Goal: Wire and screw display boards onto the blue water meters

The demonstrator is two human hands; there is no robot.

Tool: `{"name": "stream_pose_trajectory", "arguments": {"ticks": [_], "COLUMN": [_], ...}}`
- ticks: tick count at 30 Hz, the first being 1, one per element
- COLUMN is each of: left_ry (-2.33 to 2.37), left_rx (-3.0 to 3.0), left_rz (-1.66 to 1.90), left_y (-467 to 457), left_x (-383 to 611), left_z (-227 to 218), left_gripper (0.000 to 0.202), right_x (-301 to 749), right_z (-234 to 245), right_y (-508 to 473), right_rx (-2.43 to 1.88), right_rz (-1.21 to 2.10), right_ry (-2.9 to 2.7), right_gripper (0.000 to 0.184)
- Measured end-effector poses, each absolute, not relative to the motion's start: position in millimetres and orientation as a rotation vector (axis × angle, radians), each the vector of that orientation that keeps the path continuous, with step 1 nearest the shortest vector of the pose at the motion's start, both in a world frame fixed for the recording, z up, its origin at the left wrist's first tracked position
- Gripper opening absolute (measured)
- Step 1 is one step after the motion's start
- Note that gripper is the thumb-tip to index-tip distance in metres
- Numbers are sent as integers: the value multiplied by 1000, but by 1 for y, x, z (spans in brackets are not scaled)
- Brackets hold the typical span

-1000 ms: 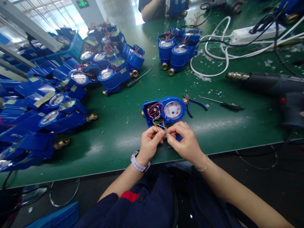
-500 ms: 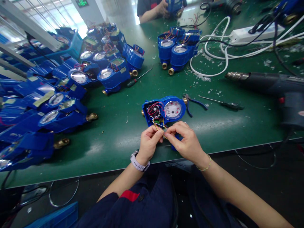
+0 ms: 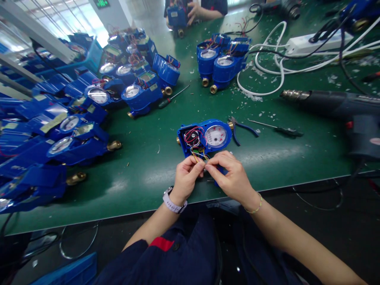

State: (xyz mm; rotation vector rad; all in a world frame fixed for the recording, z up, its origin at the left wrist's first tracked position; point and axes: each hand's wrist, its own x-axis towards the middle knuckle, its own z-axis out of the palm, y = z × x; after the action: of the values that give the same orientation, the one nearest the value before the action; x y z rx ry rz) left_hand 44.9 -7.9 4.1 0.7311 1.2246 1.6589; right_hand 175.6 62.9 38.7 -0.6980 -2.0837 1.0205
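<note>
An open blue water meter [image 3: 204,138] lies on the green table [image 3: 148,166] in front of me, its white dial up and red, yellow and black wires [image 3: 194,144] spilling from its left compartment. My left hand [image 3: 185,178] and my right hand [image 3: 231,176] meet just below the meter. Both pinch the thin wire ends between thumb and fingers. A blue part shows under my right hand.
Many blue meters [image 3: 74,118] are heaped along the left. Two more meters [image 3: 219,63] stand at the back. Blue-handled pliers [image 3: 242,128], a screwdriver [image 3: 279,130], a heat gun [image 3: 335,109], white cables [image 3: 267,59] and a power strip [image 3: 320,41] lie on the right. Another person's hands [image 3: 192,10] hold a meter at the far edge.
My hands stay pinched on the wires with only slight finger movement. The person at the far edge has shifted a meter to the left.
</note>
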Motion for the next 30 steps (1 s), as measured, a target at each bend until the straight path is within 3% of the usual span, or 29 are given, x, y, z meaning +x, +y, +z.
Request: {"name": "stream_pose_trajectory", "arguments": {"ticks": [13, 30], "left_ry": [1250, 1169], "left_rx": [609, 611], "left_rz": [1680, 1623], "left_y": [-7, -9], "left_x": [43, 41], "left_z": [8, 10], "left_gripper": [36, 28], "right_x": [189, 184], "right_z": [31, 37], "right_y": [55, 59], "right_rx": [-782, -799], "right_rz": [1305, 1043], "right_ry": [-1930, -2115], "right_gripper": [7, 11]}}
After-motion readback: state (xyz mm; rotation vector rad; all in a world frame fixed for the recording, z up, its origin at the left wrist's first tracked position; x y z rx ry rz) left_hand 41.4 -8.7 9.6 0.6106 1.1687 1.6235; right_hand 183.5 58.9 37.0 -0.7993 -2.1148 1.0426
